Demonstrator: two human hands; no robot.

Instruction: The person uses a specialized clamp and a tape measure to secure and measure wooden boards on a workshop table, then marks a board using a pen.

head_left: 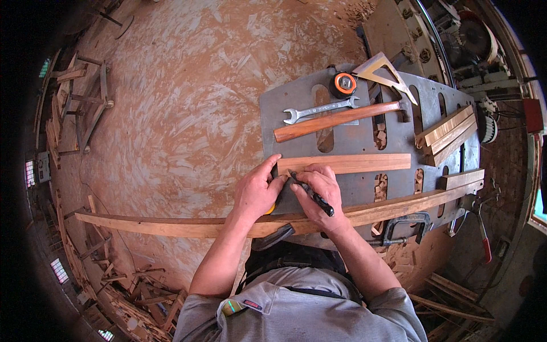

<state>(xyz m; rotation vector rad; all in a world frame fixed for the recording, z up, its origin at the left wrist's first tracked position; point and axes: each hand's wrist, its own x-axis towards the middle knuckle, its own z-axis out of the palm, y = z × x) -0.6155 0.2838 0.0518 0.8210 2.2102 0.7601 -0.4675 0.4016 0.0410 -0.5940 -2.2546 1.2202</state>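
Note:
A short reddish-brown wooden strip [364, 163] lies across the grey metal table. My left hand [253, 188] grips its left end, index finger at the far corner and thumb at the near side. Beneath this hand a dark edge and a bit of yellow [270, 210] peek out; what they belong to is hidden. My right hand [322, 191] is closed around a black marker pen [320, 200], its tip at the strip near my left thumb. Just beyond the strip lie a hammer [336, 122] with a wooden handle and an open-ended wrench [319, 109].
An orange-black tape measure [345, 84] and a triangular square [387, 74] sit at the table's far side. Stacked wooden pieces [447, 135] lie right. A long wooden rail [171, 226] crosses the near edge, beside a C-clamp [407, 223]. The slotted table [356, 139] holds scraps; offcuts litter the floor.

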